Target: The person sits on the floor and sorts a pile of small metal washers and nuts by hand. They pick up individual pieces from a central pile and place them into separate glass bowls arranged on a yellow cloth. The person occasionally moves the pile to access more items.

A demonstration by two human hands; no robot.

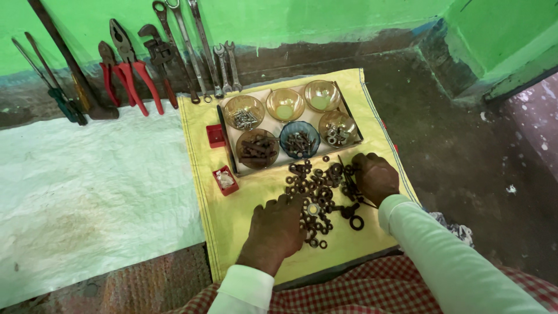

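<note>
A heap of rusty nuts, washers and bolts (318,189) lies on a yellow cloth (232,215). My left hand (278,228) rests palm down at the heap's left edge, fingers spread and touching the nearest pieces. My right hand (375,177) sits at the heap's right side with its fingers curled among the parts; whether it grips a piece I cannot tell. Behind the heap stands a tray (229,152) with several glass bowls: one (244,113) holds shiny screws, one (257,148) rusty bolts, a blue one (300,139) dark bolts, one (337,129) nuts.
Two small red boxes (225,180) sit left of the tray. Pliers (131,64), a pipe wrench (160,55), spanners (224,67) and screwdrivers (55,90) lean on the green wall. A white sheet (87,186) covers the floor at left; bare dark floor (465,151) at right.
</note>
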